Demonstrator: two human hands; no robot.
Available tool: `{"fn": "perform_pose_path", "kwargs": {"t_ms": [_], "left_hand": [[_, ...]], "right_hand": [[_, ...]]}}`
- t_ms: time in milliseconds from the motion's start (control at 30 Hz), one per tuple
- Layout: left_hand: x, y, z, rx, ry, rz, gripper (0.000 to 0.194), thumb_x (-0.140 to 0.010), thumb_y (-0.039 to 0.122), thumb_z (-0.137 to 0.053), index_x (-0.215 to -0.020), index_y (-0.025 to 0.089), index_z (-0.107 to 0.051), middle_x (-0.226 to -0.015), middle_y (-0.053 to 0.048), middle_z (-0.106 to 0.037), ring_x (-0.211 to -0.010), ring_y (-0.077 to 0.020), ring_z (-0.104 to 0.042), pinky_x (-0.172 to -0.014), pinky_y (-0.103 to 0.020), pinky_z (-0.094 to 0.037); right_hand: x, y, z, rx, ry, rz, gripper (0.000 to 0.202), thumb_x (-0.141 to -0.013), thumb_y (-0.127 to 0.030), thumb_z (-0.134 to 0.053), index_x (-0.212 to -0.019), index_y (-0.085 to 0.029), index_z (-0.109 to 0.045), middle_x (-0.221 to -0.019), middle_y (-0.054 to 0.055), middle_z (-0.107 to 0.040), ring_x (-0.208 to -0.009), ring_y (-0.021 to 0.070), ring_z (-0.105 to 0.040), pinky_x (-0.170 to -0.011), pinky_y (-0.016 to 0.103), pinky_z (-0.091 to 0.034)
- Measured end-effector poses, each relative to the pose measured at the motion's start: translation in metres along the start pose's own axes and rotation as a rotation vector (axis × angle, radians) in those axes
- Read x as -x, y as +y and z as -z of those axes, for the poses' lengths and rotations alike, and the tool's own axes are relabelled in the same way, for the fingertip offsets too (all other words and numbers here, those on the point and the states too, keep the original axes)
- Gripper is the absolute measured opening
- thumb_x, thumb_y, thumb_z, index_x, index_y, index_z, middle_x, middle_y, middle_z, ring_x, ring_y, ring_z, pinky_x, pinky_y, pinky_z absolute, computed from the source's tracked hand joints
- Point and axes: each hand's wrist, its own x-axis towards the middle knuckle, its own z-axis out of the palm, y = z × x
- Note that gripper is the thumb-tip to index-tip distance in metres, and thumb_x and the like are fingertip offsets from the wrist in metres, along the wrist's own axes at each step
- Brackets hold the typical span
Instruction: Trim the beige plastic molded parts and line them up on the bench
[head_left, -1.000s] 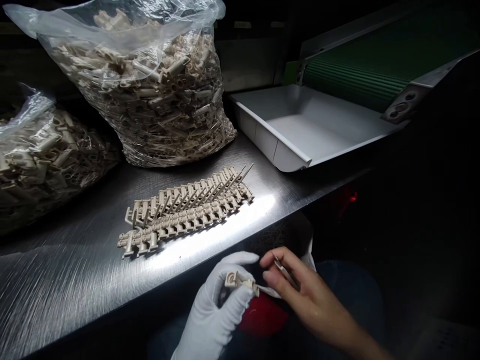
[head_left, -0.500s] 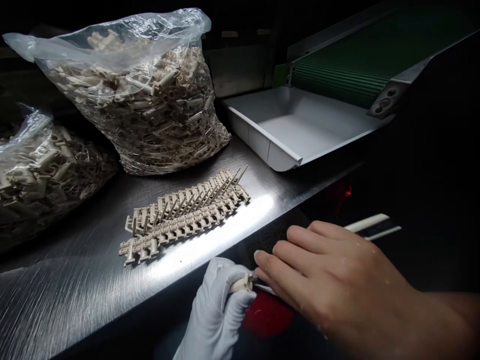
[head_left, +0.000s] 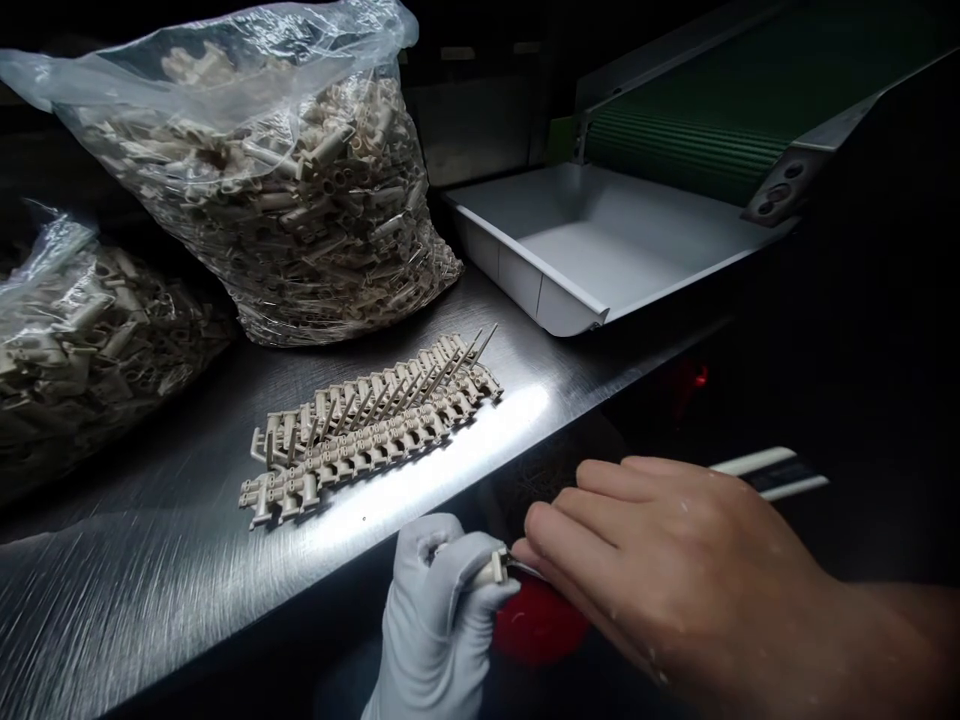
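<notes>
My left hand point(head_left: 439, 620), in a white glove, grips a small cream plastic part point(head_left: 491, 568) between thumb and fingers, its end sticking out to the right. My bare right hand point(head_left: 652, 560) is closed around a slim hand tool with a white and black handle point(head_left: 776, 472). A thin metal tip point(head_left: 527, 568) of the tool reaches from under my right fingers to the plastic part; whether it is a blade is hard to tell. On the bench, beyond my hands, similar cream plastic parts point(head_left: 375, 425) lie in close rows, several with thin sprigs standing up.
A large clear bag point(head_left: 300, 210) and a smaller bag point(head_left: 97, 340), both full of cream parts, stand at the left on the metal bench point(head_left: 187, 590). A white tray point(head_left: 592, 240) sits below a green conveyor belt point(head_left: 690, 130). Something red point(head_left: 540, 625) shows below my hands.
My right hand and the tool have shifted slightly right and down. The plastic part has turned a little in my gloved left fingers. The rows on the bench look unchanged.
</notes>
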Motion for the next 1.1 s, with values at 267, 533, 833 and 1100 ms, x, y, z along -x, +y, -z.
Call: {"fn": "perform_pose_path", "kwargs": {"t_ms": [267, 533, 833, 1100], "left_hand": [[0.0, 0.003, -0.006, 0.16, 0.129, 0.085, 0.019, -0.104, 0.024, -0.06, -0.117, 0.033, -0.07, -0.116, -0.001, -0.067, -0.104, -0.0176, -0.068, -0.093, -0.026, -0.056], [0.0, 0.007, -0.01, 0.358, 0.051, 0.192, 0.028, -0.106, 0.023, -0.058, -0.123, 0.039, -0.073, -0.127, 0.002, -0.076, -0.114, -0.0173, -0.072, -0.104, -0.027, -0.053], [-0.004, 0.008, -0.005, 0.403, -0.047, 0.236, 0.032, -0.106, 0.018, -0.056, -0.123, 0.041, -0.071, -0.131, 0.004, -0.071, -0.118, -0.0153, -0.068, -0.108, -0.026, -0.049], [-0.014, 0.013, -0.009, 0.605, -0.089, 0.262, 0.022, -0.107, 0.03, -0.056, -0.109, 0.037, -0.077, -0.103, 0.001, -0.069, -0.095, -0.015, -0.067, -0.092, -0.024, -0.054]], "right_hand": [[0.019, 0.0, -0.016, -0.286, 0.186, -0.183, 0.011, -0.101, -0.016, -0.068, -0.091, -0.019, -0.065, -0.075, -0.003, -0.07, -0.064, 0.0128, -0.059, -0.061, 0.033, -0.036], [0.039, -0.012, -0.064, -0.703, 0.342, -0.478, 0.011, -0.098, -0.016, -0.073, -0.094, -0.023, -0.066, -0.082, -0.004, -0.073, -0.072, 0.0121, -0.068, -0.069, 0.028, -0.051], [0.04, -0.011, -0.062, -0.536, 0.445, -0.321, 0.019, -0.093, -0.003, -0.073, -0.101, -0.018, -0.067, -0.083, 0.001, -0.076, -0.072, 0.0147, -0.069, -0.064, 0.031, -0.05], [0.042, -0.008, -0.062, -0.735, 0.334, -0.394, 0.012, -0.096, -0.011, -0.073, -0.093, -0.021, -0.069, -0.079, -0.002, -0.076, -0.066, 0.0121, -0.068, -0.06, 0.025, -0.054]]}}
